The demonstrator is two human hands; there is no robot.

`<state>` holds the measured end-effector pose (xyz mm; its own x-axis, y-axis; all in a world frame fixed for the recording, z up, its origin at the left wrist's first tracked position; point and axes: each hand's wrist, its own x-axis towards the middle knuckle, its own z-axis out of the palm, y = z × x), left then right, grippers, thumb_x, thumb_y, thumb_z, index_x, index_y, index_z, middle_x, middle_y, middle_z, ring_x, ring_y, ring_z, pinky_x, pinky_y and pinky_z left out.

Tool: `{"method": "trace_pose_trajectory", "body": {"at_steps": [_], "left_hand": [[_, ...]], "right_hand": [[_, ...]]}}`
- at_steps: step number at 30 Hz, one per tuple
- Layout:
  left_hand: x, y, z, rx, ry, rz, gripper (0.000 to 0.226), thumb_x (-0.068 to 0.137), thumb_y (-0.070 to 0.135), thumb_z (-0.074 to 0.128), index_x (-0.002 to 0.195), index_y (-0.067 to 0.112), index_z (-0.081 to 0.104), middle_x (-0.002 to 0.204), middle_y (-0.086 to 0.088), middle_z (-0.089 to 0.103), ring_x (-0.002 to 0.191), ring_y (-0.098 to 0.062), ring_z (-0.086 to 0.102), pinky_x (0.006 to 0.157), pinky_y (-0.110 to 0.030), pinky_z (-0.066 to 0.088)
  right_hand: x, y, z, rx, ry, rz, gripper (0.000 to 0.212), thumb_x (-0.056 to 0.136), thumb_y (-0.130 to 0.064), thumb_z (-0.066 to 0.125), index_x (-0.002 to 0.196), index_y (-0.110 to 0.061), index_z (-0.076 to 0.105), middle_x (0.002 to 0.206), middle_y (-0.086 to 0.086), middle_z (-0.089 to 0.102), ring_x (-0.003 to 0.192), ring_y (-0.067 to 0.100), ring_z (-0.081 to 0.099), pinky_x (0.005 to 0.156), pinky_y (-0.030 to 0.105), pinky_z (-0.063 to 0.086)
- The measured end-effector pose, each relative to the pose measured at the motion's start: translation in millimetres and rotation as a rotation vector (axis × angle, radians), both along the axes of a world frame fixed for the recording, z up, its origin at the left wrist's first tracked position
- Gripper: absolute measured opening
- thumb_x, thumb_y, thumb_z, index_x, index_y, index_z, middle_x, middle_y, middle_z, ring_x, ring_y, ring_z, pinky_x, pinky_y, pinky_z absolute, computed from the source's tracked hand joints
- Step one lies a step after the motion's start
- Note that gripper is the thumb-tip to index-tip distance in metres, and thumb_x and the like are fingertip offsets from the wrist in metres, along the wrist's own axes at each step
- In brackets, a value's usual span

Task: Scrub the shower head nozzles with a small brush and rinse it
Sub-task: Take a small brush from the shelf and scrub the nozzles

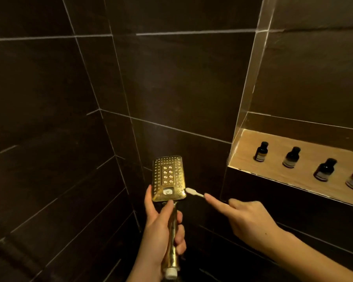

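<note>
Shower head: gold rectangular metal shower head, nozzles facing the camera, handle gripped by left hand, fingers curled.
Brush: small white brush at head's lower right corner, pinched in right hand, forefinger extended along it.

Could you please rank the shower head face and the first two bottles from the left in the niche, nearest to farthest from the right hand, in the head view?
From the right hand:
1. Shower head face, to its left, at the brush tip.
2. Second bottle, on the niche shelf up right.
3. Leftmost bottle, beside it; these two are nearly too close to call.
</note>
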<state>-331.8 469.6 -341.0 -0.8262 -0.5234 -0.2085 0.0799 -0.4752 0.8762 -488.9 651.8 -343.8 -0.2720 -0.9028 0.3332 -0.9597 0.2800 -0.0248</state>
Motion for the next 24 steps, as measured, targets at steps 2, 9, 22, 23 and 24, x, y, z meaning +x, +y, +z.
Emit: {"method": "trace_pose_trajectory", "body": {"at_steps": [2,9,22,23,24], "left_hand": [[-2.4,0.5,1.5,-0.022,-0.027,-0.009,0.059,0.099,0.036,0.057,0.130,0.079,0.031,0.070,-0.010,0.059,0.042,-0.018,0.043,0.038,-0.023,0.035],[-10.4,18.7,1.4,-0.155,-0.117,-0.062,0.077,0.077,0.055,0.065,0.128,0.085,0.016,0.105,-0.019,0.066,0.042,-0.019,0.050,0.035,-0.026,0.040],[5.9,16.3,-9.1,-0.244,-0.130,-0.119,0.083,0.080,0.059,0.068,0.133,0.083,0.008,0.110,-0.015,0.062,0.044,-0.018,0.054,0.037,-0.027,0.043],[6.9,16.3,-9.9,-0.255,-0.126,-0.118,0.082,0.080,0.059,0.068,0.131,0.084,0.008,0.103,-0.018,0.061,0.044,-0.018,0.054,0.037,-0.026,0.043],[8.1,16.9,-9.8,-0.258,-0.124,-0.120,0.080,0.081,0.059,0.067,0.129,0.085,0.008,0.099,-0.019,0.060,0.044,-0.018,0.053,0.037,-0.026,0.043]], "right_hand": [[-5.7,-1.2,2.3,-0.043,-0.006,-0.046,0.067,0.091,-0.032,0.036,0.155,-0.033,0.017,0.069,-0.009,0.055,0.048,0.005,0.046,0.037,0.026,0.045],[33.8,-16.8,-14.0,0.039,-0.043,0.066,0.075,0.085,-0.028,0.049,0.154,-0.037,0.020,0.068,-0.010,0.052,0.045,0.008,0.045,0.038,0.027,0.044],[42.2,-31.3,-10.8,-0.029,-0.122,-0.055,0.098,0.080,-0.013,0.067,0.154,-0.041,0.009,0.067,-0.008,0.053,0.045,0.010,0.047,0.036,0.031,0.045],[36.7,-32.7,-7.6,-0.057,-0.138,-0.085,0.095,0.083,-0.012,0.064,0.154,-0.043,0.008,0.068,-0.008,0.054,0.045,0.010,0.047,0.038,0.031,0.047],[33.8,-33.6,-5.5,-0.062,-0.139,-0.091,0.092,0.085,-0.013,0.061,0.154,-0.043,0.008,0.068,-0.008,0.054,0.046,0.009,0.047,0.038,0.031,0.047]]}}
